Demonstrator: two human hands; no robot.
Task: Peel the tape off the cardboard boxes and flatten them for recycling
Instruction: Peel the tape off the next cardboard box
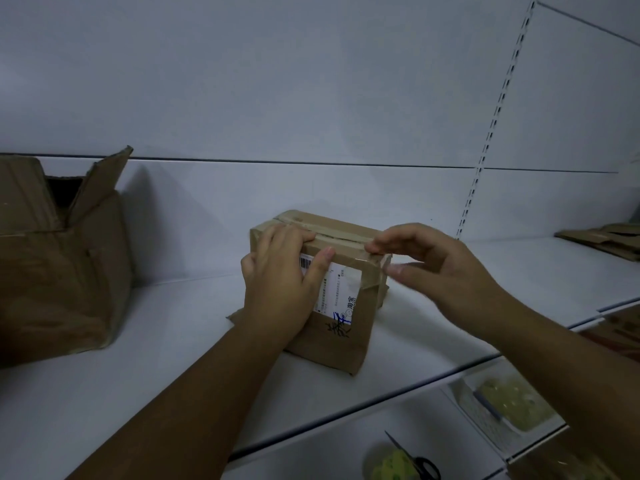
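A small taped cardboard box (341, 336) with a white shipping label (341, 292) stands on a white shelf (166, 341). My left hand (280, 282) grips its near left top edge, fingers over the top and thumb on the label. A strip of brown tape (341, 233) runs along the top seam. My right hand (436, 268) is at the box's right top corner; its curled fingertips touch the tape end there, the thumb spread below and apart from the box.
A large open, crumpled cardboard box (62, 258) stands at the left on the shelf. Flattened cardboard (606, 239) lies at the far right. On the lower shelf are scissors (420, 462), a white basket (498, 407) and a slotted upright (491, 133) on the wall.
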